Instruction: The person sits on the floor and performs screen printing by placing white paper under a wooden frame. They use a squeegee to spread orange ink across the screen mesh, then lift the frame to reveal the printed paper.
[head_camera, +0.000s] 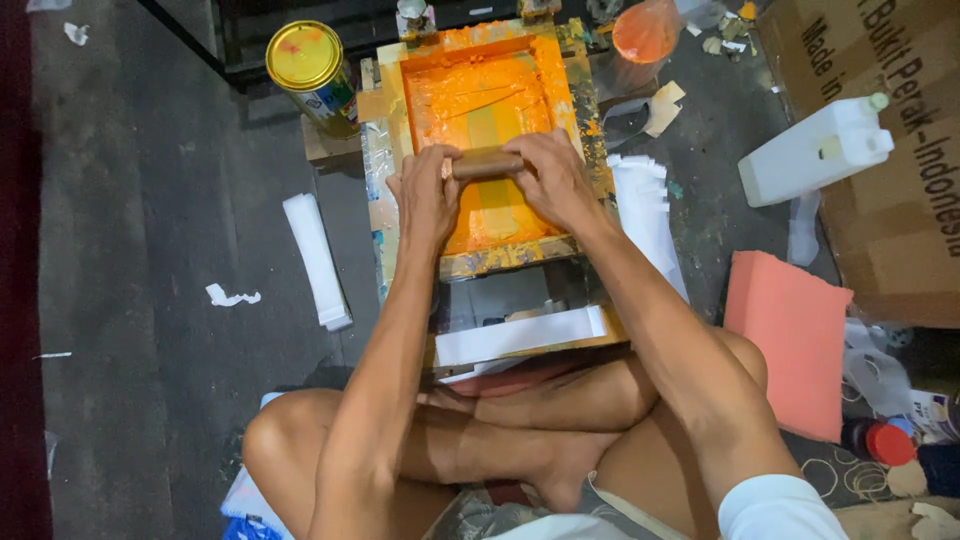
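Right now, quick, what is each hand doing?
Left hand: closed on the left end of the wooden squeegee handle, over the orange-inked printing screen.
Right hand: closed on the handle's right end.

Both my arms stretch forward toward 12 o'clock, elbows slightly bent, forearms converging. My left hand and my right hand sit side by side, palms down, fingers curled in a closed grip, knuckles up.
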